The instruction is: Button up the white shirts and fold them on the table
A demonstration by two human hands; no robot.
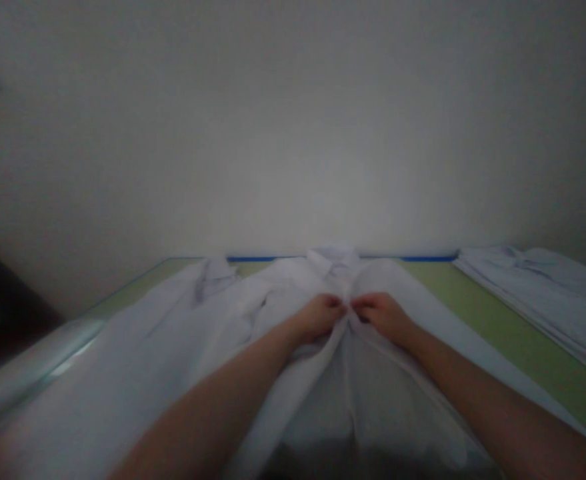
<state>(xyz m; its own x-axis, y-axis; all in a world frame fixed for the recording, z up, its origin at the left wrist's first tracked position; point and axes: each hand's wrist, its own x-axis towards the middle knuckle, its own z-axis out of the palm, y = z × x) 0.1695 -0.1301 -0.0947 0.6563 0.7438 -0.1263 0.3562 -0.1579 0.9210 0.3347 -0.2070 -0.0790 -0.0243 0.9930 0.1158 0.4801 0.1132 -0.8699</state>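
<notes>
A white collared shirt [387, 277] lies spread in front of me, its collar at the far side and its front parting below my hands. My left hand [323, 315] pinches one front edge of it just under the collar. Facing it, my right hand [381, 315] pinches the other front edge, and the fingertips of both nearly meet. Any button between the fingers is too small and blurred to make out. Below the hands the two front edges hang apart over a greyish inside.
More white garments [137, 347] lie on the left. A stack of folded white garments [547, 293] sits at the right. Under them is a green table [493, 327] with a blue edge, against a plain wall [293, 133]. A clear plastic-looking roll or bag [37, 360] is at the left edge.
</notes>
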